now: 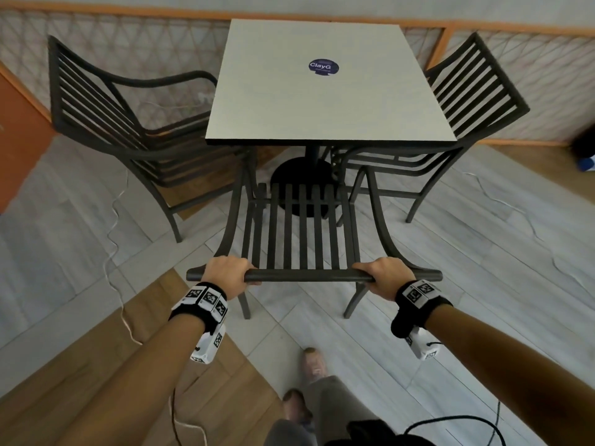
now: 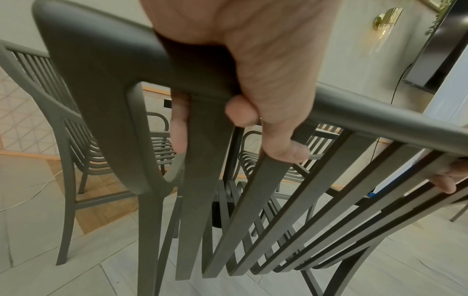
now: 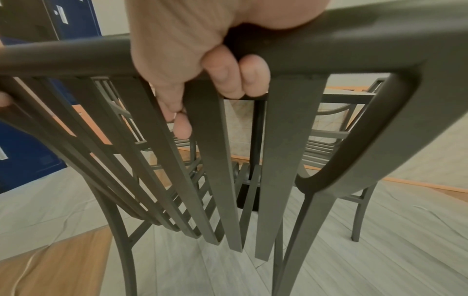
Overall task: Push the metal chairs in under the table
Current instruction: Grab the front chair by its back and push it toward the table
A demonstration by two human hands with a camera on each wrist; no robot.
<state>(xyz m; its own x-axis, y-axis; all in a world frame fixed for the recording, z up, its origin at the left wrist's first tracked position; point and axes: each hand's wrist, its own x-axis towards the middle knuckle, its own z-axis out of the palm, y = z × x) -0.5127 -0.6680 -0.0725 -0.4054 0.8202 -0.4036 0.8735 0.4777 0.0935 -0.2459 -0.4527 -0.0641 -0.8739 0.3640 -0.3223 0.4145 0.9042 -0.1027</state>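
Note:
A dark metal slatted chair stands in front of me, its seat partly under the near edge of the square grey table. My left hand grips the left part of the chair's top rail. My right hand grips the rail's right part. In the left wrist view the fingers curl round the rail. The right wrist view shows fingers wrapped over the rail. A second metal chair stands left of the table, pulled out and angled. A third chair sits at the right, its seat under the table.
The table's black pedestal base stands just beyond the near chair's seat. A lattice wall panel runs behind the table. Thin white cables trail over the grey and wood floor. My shoes are behind the chair.

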